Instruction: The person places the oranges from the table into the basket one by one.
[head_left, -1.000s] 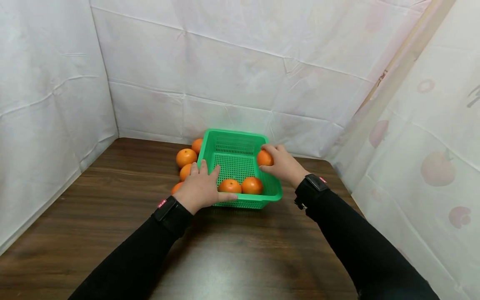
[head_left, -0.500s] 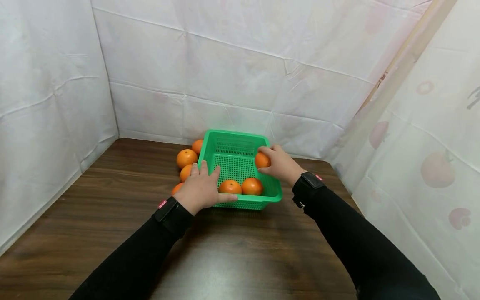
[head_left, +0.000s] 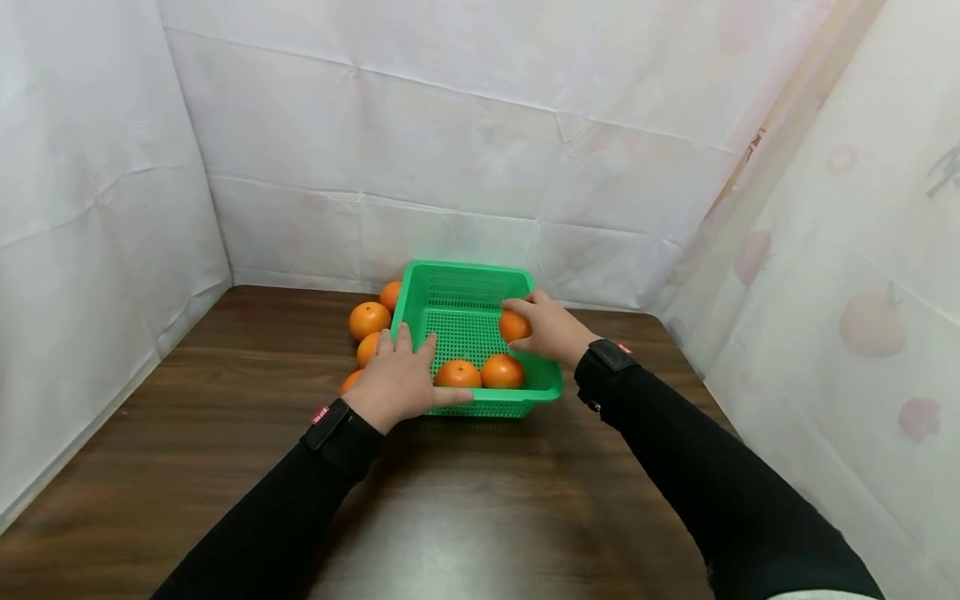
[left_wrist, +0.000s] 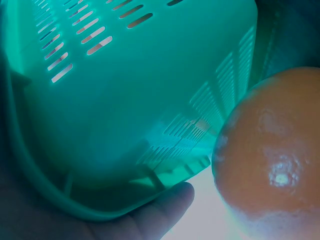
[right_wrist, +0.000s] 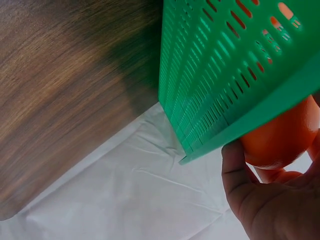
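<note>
A green plastic basket (head_left: 525,398) stands near the back of the table, with two oranges (head_left: 502,372) lying inside along its front wall. My right hand (head_left: 553,332) grips another orange (head_left: 513,326) over the basket's right side; the right wrist view shows the fingers curled round this orange (right_wrist: 282,137) by the rim. At the front left corner my left hand (head_left: 396,379) rests on the basket rim with fingers spread and thumb along the front edge. In the left wrist view, an orange (left_wrist: 272,155) looms large beside the basket wall (left_wrist: 125,100).
Several oranges (head_left: 369,320) line the outside of the basket's left wall, partly hidden by the left hand. White sheeting (head_left: 450,125) hangs behind the dark wooden table (head_left: 225,433) and at both sides.
My right hand has moved a little to the left with its orange, further over the basket. The left hand keeps its place on the rim. The head view has shifted slightly.
</note>
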